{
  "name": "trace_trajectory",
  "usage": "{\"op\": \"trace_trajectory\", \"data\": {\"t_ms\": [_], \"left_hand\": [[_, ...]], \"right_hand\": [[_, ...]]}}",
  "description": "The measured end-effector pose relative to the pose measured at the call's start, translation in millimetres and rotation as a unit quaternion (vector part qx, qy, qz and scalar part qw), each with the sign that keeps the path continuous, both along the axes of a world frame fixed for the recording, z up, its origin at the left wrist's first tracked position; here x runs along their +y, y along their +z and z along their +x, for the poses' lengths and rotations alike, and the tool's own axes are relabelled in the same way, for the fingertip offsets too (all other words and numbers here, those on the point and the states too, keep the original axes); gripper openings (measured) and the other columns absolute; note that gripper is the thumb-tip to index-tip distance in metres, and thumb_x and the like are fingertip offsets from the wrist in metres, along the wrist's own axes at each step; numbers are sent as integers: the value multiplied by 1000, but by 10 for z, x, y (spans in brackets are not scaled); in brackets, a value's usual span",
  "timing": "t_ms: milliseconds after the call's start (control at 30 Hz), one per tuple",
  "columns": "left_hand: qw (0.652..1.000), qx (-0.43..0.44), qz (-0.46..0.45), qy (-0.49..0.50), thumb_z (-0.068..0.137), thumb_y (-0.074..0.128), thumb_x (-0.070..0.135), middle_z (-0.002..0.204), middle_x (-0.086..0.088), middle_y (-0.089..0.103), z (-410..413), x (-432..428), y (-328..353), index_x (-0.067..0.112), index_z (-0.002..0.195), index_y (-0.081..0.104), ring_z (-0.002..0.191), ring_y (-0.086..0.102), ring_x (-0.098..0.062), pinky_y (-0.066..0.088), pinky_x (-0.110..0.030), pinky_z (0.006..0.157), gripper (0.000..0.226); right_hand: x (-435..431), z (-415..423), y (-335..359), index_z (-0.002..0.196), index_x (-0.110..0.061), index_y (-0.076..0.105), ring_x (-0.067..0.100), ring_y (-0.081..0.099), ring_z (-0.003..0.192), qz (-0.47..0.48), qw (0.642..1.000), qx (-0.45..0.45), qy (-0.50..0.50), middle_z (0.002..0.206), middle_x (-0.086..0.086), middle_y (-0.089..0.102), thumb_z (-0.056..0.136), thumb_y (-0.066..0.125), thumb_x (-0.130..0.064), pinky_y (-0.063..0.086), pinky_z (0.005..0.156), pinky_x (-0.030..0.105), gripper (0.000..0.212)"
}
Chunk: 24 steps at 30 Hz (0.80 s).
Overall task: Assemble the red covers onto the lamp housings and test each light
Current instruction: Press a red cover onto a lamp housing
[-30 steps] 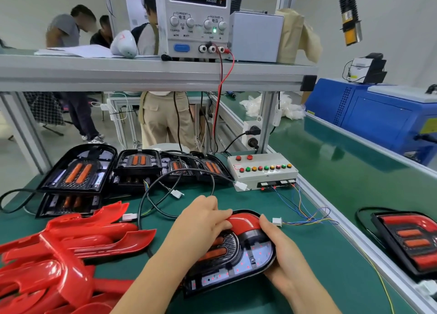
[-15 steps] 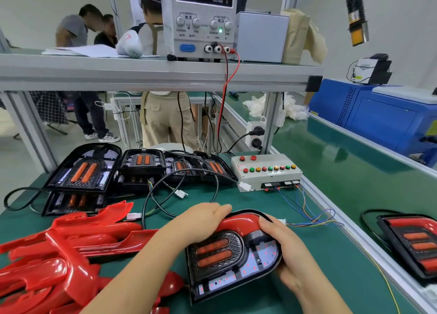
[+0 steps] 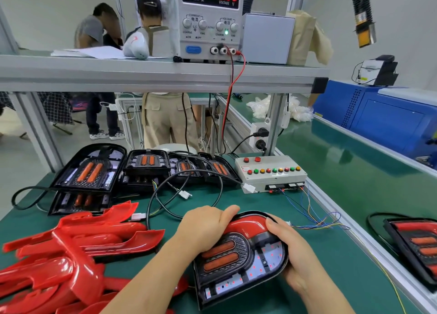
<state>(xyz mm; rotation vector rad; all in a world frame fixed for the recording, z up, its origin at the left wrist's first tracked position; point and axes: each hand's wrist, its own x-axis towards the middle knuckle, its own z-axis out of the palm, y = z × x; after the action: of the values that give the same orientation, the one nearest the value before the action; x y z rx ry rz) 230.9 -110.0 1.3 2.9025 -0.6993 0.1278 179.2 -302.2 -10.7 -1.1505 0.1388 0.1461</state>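
Observation:
A black lamp housing [image 3: 238, 266] with two orange bars lies on the green bench in front of me. A red cover [image 3: 248, 225] sits along its far curved edge. My left hand [image 3: 205, 228] presses on the cover's left end and the housing's top left. My right hand [image 3: 290, 252] wraps the housing's right rim, thumb on the cover. A pile of loose red covers [image 3: 66, 254] lies at the left. Several bare housings [image 3: 146, 167] stand in a row behind.
A white test box with coloured buttons [image 3: 272, 172] sits at the back right, loose wires and connectors [image 3: 184, 194] in front of it. The power supply [image 3: 208, 20] on the shelf reads 0.000 A, 12.00 V. An assembled lamp [image 3: 416, 245] lies at the right. People stand behind the bench.
My left hand slid from the middle of the housing to its far left edge, uncovering the orange bars. Both hands now press the red cover's curve. The camera came closer.

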Motion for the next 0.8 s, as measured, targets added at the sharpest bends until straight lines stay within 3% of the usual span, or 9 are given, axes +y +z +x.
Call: {"op": "trace_trajectory", "data": {"t_ms": [200, 267, 333, 433, 500, 600, 667, 733, 800], "left_hand": [[998, 0, -44, 39, 101, 25, 28, 75, -1, 41, -22, -15, -44, 29, 140, 22, 73, 44, -27, 32, -36, 59, 39], [997, 23, -38, 66, 103, 20, 36, 70, 0, 40, -22, -42, -28, 23, 130, 39, 72, 44, -27, 33, -35, 60, 36], [989, 73, -71, 106, 101, 13, 49, 74, -3, 53, -21, -49, 19, 17, 107, 58, 77, 53, -27, 42, -37, 69, 55], [965, 133, -159, 160, 100, 13, 53, 99, -3, 67, 0, 38, 4, 25, 111, 64, 93, 60, -26, 47, -41, 88, 59], [968, 140, -142, 154, 103, 14, 46, 96, -8, 64, -23, 82, -41, 28, 118, 60, 94, 60, -30, 47, -45, 90, 52], [969, 117, -155, 155, 105, 17, 38, 69, -14, 45, -71, 73, -113, 10, 117, 56, 83, 59, -38, 48, -48, 79, 50], [971, 112, -149, 148, 103, 16, 45, 62, -11, 37, -67, 67, -121, 1, 107, 53, 69, 52, -34, 45, -42, 69, 57], [976, 109, -126, 139, 102, 15, 48, 61, -3, 37, -59, 70, -116, 6, 98, 54, 66, 49, -29, 41, -37, 63, 58], [980, 97, -99, 139, 102, 14, 48, 67, -9, 49, -60, 59, -117, 6, 92, 53, 73, 55, -33, 40, -36, 64, 58]], "right_hand": [[15, 0, -25, 102, -6, 71, 35, 72, 83, 31, 999, 26, -11, 102, 23, 72, 75, 66, -24, 59, 59, 38, 33], [20, -10, -32, 105, -4, 68, 36, 72, 82, 38, 998, 48, -23, 102, 23, 72, 76, 65, -25, 59, 64, 41, 36], [19, -28, -46, 110, -2, 66, 37, 71, 84, 42, 996, 71, -32, 104, 24, 71, 79, 64, -26, 57, 74, 45, 39], [11, -68, -51, 105, 3, 68, 38, 72, 81, 49, 993, 105, -29, 103, 25, 71, 78, 64, -29, 54, 78, 46, 41], [6, -88, -47, 101, 4, 69, 38, 72, 78, 55, 991, 120, -29, 101, 25, 71, 79, 65, -29, 52, 75, 46, 40], [10, -97, -29, 105, 3, 68, 38, 72, 80, 54, 989, 130, -34, 103, 25, 71, 87, 61, -30, 52, 79, 48, 38], [21, -99, -13, 107, 3, 67, 38, 72, 82, 52, 989, 132, -38, 104, 25, 71, 89, 61, -30, 53, 80, 48, 38], [27, -99, 2, 109, 2, 66, 38, 72, 81, 49, 990, 127, -41, 104, 25, 71, 89, 60, -29, 53, 77, 47, 37], [24, -97, 2, 110, 1, 65, 37, 72, 78, 49, 990, 123, -42, 102, 25, 71, 89, 60, -28, 54, 72, 45, 36]]}}
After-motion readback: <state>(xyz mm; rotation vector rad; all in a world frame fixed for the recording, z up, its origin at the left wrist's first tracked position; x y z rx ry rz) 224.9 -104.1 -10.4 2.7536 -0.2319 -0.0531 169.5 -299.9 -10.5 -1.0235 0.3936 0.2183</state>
